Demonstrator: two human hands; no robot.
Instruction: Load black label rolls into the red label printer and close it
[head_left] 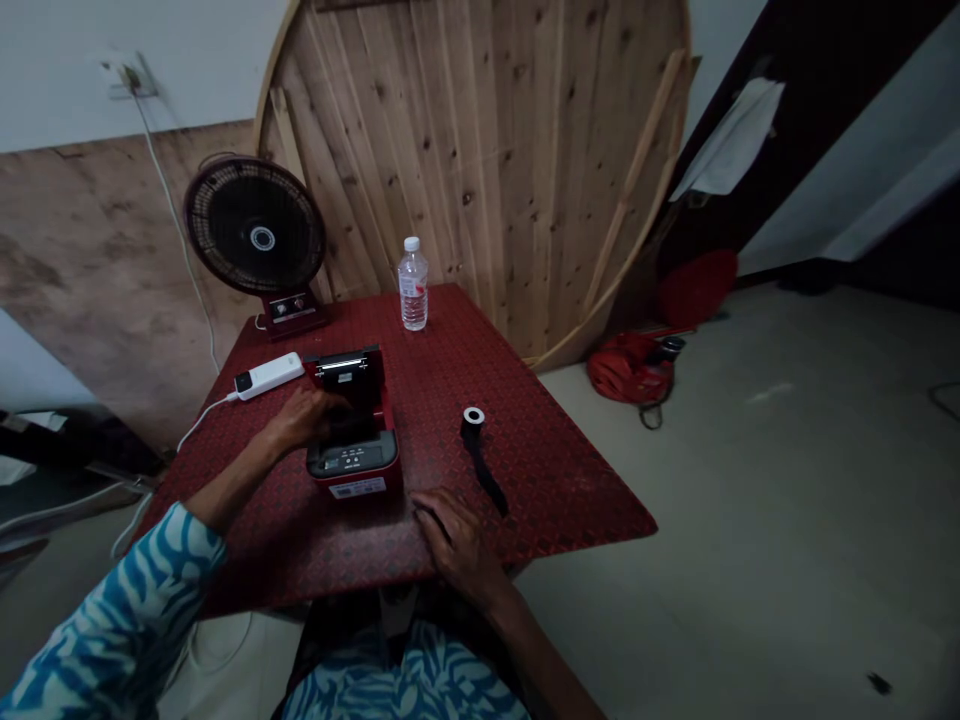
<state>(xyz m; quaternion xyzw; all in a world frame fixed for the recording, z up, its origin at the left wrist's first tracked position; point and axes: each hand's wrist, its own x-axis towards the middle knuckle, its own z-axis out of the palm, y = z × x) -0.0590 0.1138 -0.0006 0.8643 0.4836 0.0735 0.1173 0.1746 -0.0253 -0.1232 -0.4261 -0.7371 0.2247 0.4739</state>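
Note:
A small red-and-black printer (360, 456), which looks like a label printer, stands on the table with its lid tilted up at the back. My left hand (306, 415) reaches into it from the left; its fingertips are lost in the dark interior, so what they touch is hidden. In front of the printer's right corner, my right hand (454, 530) rests on the tabletop with its fingers loosely bent and apart. Nothing can be made out in it. To its upper right lies a roll of black ribbon (487, 480) on a white core, partly unwound toward me.
The table (570, 490) has a red patterned cover. A dark fan (259, 240) and a water bottle (413, 290) stand at its back, and a white power bank (268, 376) with a cable lies left of the printer. A large round wooden board (487, 150) leans behind.

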